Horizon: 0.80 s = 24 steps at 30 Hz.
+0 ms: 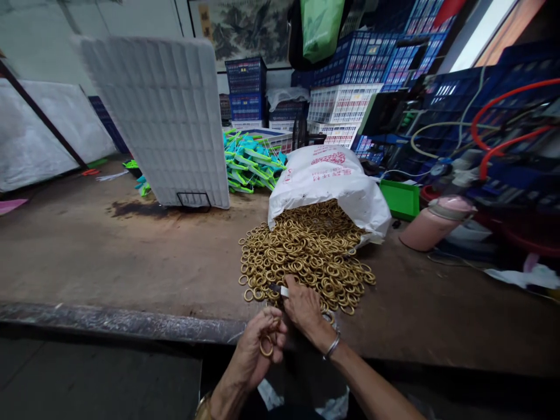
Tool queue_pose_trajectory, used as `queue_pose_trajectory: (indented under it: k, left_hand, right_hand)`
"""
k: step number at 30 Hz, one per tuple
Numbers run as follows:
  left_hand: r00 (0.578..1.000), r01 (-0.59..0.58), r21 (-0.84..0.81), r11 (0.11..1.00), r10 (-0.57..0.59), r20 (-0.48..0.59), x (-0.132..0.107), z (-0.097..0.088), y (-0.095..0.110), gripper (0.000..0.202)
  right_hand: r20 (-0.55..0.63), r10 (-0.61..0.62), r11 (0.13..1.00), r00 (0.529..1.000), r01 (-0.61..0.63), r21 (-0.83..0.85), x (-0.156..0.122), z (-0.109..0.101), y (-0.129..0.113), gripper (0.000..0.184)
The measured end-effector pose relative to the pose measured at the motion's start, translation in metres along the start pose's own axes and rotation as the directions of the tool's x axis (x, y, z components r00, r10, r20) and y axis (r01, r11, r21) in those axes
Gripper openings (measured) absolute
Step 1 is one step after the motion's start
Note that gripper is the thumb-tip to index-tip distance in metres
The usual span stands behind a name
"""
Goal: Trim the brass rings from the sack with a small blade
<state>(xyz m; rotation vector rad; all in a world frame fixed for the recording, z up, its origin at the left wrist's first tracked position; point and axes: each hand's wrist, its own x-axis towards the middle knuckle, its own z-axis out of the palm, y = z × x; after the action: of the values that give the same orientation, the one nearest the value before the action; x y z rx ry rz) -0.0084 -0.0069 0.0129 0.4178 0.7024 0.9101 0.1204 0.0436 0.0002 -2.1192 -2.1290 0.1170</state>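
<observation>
Gold-coloured rings lie heaped on the table, spilling from the open mouth of a white sack with red print. Just in front of the heap, over the table's front edge, my left hand is closed on a few gold-coloured rings; one hangs below the fingers. My right hand rests at the near side of the heap, pinching a small tool with a white part and a dark tip. The tool's exact kind is too small to make out. A bracelet circles the right wrist.
On the left a tall white ribbed panel stands in a wire holder. Behind it are green and turquoise plastic pieces. To the right stand a pink bottle and a green tray. Stacked crates fill the back.
</observation>
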Motion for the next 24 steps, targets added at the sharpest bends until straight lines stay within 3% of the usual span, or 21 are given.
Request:
queue_pose_trajectory:
  k: [6,13,19,24]
  left_hand:
    - [0.995,0.040,-0.101,0.994,-0.049,-0.084,0.007,-0.008,-0.003,0.025]
    - [0.993,-0.035,0.123,0.992,0.048,-0.108,0.013,-0.003,-0.005,0.030]
    - [0.969,-0.133,0.395,0.909,0.203,-0.142,0.026,0.004,-0.008,0.034]
    - [0.950,-0.191,0.472,0.861,0.283,-0.131,0.037,0.011,-0.004,0.035]
  right_hand:
    - [-0.010,0.028,0.999,1.000,-0.027,0.047,0.001,-0.005,0.003,0.021]
    - [-0.091,-0.050,0.960,0.995,0.073,0.272,-0.005,-0.008,0.023,0.025]
    - [-0.080,-0.121,0.845,0.989,0.145,0.515,-0.012,-0.007,0.034,0.021]
    - [-0.051,-0.098,0.688,0.994,0.105,0.718,-0.014,-0.009,0.036,0.029]
